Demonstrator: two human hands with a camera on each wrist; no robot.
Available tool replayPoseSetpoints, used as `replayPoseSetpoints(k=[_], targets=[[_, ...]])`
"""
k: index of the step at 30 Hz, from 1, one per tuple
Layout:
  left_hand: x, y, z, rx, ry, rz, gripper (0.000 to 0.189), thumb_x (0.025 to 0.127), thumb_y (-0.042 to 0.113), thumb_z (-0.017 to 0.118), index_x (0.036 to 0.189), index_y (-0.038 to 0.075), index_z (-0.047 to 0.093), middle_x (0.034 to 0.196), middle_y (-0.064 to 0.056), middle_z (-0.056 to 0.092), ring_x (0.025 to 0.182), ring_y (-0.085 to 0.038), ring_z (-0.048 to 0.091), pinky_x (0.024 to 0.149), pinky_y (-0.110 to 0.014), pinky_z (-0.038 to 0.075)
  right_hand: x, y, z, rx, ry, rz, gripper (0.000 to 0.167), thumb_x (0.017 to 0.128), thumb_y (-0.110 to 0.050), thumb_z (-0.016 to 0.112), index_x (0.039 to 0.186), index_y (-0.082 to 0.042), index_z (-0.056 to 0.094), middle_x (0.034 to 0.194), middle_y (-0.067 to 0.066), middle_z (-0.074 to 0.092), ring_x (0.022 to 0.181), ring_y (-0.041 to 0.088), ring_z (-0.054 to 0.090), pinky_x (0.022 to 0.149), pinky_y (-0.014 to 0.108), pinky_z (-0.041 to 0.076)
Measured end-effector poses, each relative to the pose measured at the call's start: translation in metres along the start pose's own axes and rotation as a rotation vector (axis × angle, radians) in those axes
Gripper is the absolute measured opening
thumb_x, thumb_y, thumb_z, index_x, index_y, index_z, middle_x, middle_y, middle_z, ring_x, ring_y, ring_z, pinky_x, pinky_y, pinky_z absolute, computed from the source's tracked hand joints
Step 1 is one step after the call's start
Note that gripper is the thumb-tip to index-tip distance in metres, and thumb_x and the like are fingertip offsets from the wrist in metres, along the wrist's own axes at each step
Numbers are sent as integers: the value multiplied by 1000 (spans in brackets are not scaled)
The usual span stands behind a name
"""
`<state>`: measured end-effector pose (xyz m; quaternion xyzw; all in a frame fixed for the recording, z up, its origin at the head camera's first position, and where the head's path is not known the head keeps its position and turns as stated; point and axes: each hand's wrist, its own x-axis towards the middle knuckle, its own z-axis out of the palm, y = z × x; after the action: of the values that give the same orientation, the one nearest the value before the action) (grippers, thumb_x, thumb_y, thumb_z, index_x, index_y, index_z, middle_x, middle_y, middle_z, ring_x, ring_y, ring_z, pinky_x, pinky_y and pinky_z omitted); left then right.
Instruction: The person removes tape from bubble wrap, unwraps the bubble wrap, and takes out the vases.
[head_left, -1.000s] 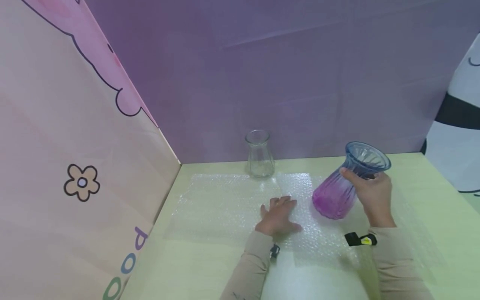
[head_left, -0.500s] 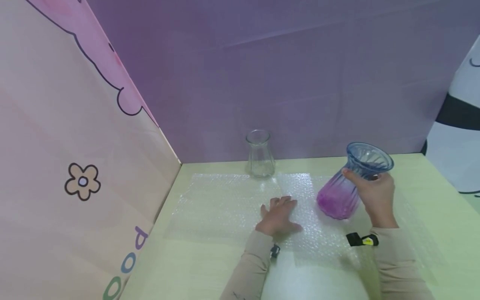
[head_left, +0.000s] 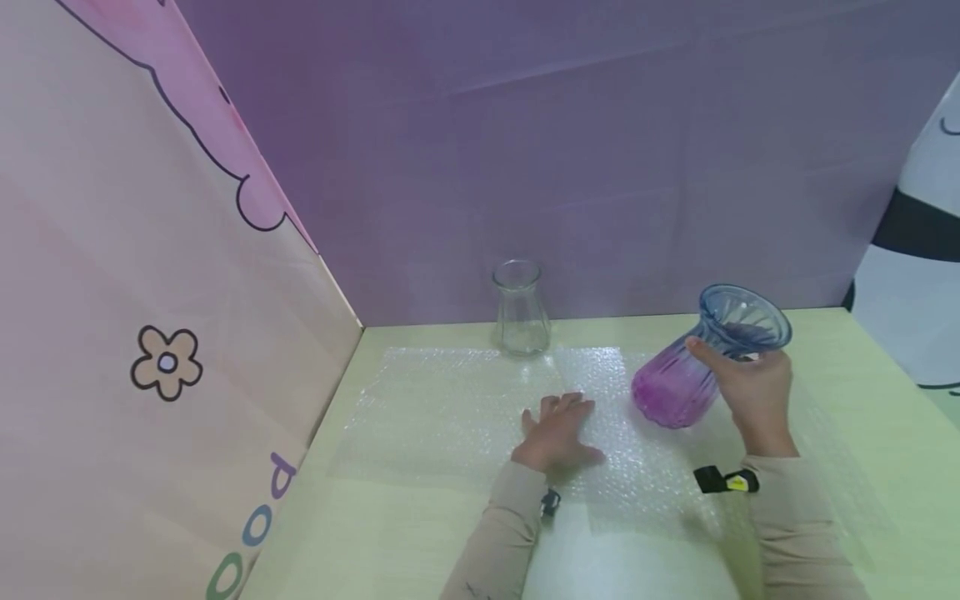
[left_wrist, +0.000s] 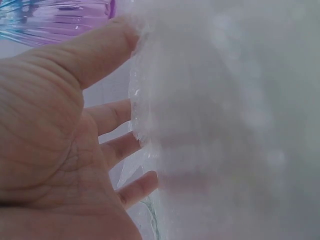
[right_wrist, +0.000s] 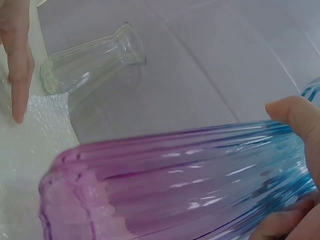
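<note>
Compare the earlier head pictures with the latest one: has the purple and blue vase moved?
Yes. Against the clear vase, which stays put, the purple and blue vase held by the right hand has tipped further over, its rim moving right and down.

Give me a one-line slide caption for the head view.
Right hand grips a tilted pink-and-blue glass vase over bubble wrap; left hand rests flat on it.

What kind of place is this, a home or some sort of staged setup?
Probably a staged tabletop booth: a pale green table walled in by a purple backdrop sheet and a pink cartoon-printed panel, with clear bubble wrap spread out.
</note>
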<state>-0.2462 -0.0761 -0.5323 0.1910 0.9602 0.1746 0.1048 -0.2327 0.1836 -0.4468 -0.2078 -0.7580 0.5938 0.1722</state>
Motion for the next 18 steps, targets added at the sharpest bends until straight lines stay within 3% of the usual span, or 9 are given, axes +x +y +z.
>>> replayPoseSetpoints(k=[4,6,10,13,18], targets=[[1,0,0,-14,4,4,87,84,54,76,158,37,34,168,11,28,155,-26,26,120,-74,17,0,1,-1,-53,11,13,101,81,-46,85,161,-20,29,160,10,45,140,26,46,119,48,43],[1,0,0,-18,4,5,87,84,53,76,159,37,34,169,11,28,155,-27,25,120,-74,17,0,1,-1,-72,24,5,101,81,-46,85,161,-24,27,160,7,45,137,23,47,116,44,45],[2,0,0,-17,3,2,87,83,54,77,158,38,35,168,11,29,154,-27,26,120,-74,18,1,2,-3,-73,48,-39,93,80,-42,87,157,-24,37,144,3,58,103,6,62,86,20,57],[2,0,0,-18,0,-2,88,83,54,77,158,38,35,168,11,29,154,-27,26,120,-74,17,1,3,-5,-73,43,-85,89,79,-39,88,152,-19,43,121,-6,63,72,-3,62,62,12,52],[0,0,-1,-34,-8,-7,87,83,52,77,158,37,35,168,11,28,155,-26,25,121,-73,16,0,4,-5,-85,15,-141,84,78,-39,89,148,-16,48,98,-25,58,59,-4,63,62,11,51]])
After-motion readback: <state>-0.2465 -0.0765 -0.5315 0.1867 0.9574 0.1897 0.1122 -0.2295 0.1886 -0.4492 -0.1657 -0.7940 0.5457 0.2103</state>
